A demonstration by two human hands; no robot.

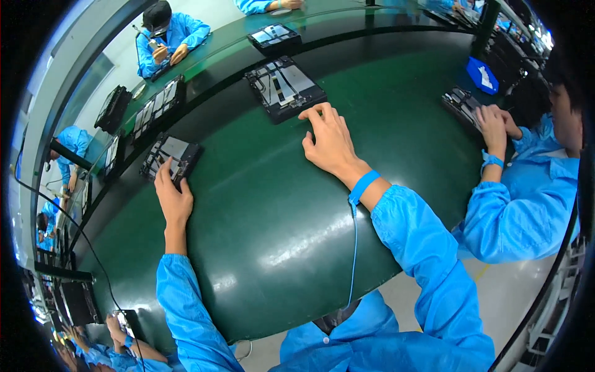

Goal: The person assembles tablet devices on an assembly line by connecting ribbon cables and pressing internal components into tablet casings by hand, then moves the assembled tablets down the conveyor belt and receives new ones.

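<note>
On the green table, my left hand [173, 197] reaches forward to an opened tablet-like device [176, 150] at the left. Its fingers are stretched over the near part of the device, with the thumb apart at the near edge. My right hand [330, 139] hovers by the near right corner of a larger opened device [286, 84], which shows silver panels, black strips and a dark frame. The fingers of this hand are loosely bent and spread, with nothing between them. A blue strap [364, 186] circles my right wrist, and its cord hangs over the table's front edge.
A dark raised ledge [211, 77] runs along the far side, bearing more opened devices [158, 106] and a far device [273, 37]. At the right, a co-worker's hands [494, 124] handle another device [462, 105] near a blue bin [482, 75]. Other co-workers sit beyond the ledge.
</note>
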